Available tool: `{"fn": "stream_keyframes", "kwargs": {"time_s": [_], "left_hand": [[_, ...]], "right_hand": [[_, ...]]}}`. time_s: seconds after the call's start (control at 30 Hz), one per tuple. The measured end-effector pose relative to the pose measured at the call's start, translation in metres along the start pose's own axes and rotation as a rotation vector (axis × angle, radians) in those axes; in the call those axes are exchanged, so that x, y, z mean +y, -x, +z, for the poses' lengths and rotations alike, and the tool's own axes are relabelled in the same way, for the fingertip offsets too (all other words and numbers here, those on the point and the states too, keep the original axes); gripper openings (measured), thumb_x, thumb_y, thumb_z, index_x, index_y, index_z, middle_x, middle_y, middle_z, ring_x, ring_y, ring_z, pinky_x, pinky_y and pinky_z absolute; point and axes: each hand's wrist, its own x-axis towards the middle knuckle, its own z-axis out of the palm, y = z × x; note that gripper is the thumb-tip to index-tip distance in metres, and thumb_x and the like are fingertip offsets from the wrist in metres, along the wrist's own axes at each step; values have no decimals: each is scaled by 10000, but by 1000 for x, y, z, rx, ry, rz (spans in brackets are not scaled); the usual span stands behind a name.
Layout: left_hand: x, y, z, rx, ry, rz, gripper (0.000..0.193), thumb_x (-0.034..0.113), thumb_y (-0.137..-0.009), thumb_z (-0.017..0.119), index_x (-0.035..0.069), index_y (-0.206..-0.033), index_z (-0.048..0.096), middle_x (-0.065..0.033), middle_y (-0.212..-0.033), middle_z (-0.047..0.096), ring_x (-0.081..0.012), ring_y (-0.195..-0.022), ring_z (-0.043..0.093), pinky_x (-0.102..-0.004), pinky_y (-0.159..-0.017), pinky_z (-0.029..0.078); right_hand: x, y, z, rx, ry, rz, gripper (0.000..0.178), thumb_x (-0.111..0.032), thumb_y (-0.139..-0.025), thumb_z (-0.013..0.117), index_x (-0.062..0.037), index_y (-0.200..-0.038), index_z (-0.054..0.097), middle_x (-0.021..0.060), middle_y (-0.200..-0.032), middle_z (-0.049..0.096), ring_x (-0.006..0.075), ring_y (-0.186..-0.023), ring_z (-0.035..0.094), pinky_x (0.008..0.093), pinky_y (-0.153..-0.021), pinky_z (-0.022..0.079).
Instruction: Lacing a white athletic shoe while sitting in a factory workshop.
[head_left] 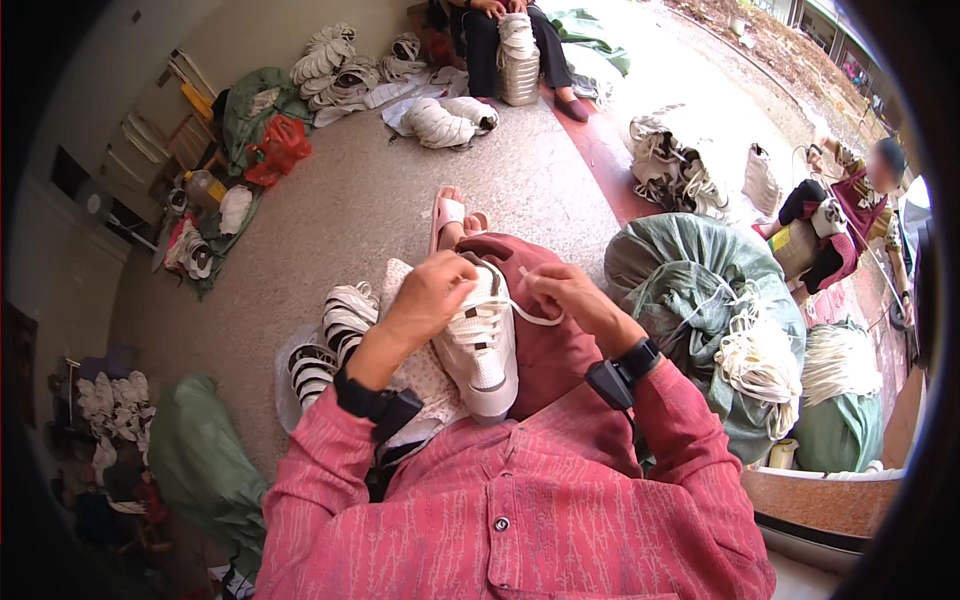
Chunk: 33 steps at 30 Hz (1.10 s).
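Observation:
A white sneaker (480,355) lies on my lap, its toe toward me, with white lacing across its front. My right hand (575,300) is closed in a pinch on a white shoelace (538,319), which loops from the shoe's upper eyelets to my fingers. At the other side of the shoe's opening, my left hand (435,292) has thumb and forefinger pressed together. What that pinch holds, if anything, is hidden. Beneath the sneaker is a pale speckled cloth (415,370) over my leg.
Black-and-white striped shoes (348,315) stand by my left leg. To my right, a green sack (700,270) bears a bundle of white laces (762,365). Another green sack (205,460) stands at lower left. Shoe piles (455,122) and two other seated people are farther off.

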Motion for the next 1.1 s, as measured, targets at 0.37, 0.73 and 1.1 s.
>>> {"fn": "stream_keyframes", "kwargs": {"time_s": [0.37, 0.73, 1.1], "left_hand": [[-26, -18, 27, -200, 121, -104, 112, 96, -742, 705, 24, -825, 683, -89, -824, 589, -226, -773, 611, -328, -705, 485], [-28, -11, 29, -179, 95, -105, 122, 85, -769, 690, 13, -864, 662, -61, -860, 574, -192, -812, 589, -298, -740, 471], [-29, -18, 26, -225, 125, -96, 119, 81, -760, 683, 20, -862, 673, -75, -850, 575, -210, -816, 595, -310, -742, 477]], "right_hand": [[3, -22, 1, -344, -95, 219, 160, -111, -908, 528, -26, -856, 653, -49, -706, 522, 39, -572, 449, 182, -504, 341], [1, -24, 20, -216, 189, 131, 201, -191, -900, 550, -47, -786, 634, -31, -676, 520, 56, -574, 468, 212, -493, 366], [15, -35, 11, -154, -145, 338, 224, -178, -895, 550, -63, -705, 576, -31, -638, 496, 55, -492, 420, 212, -404, 303]]}}
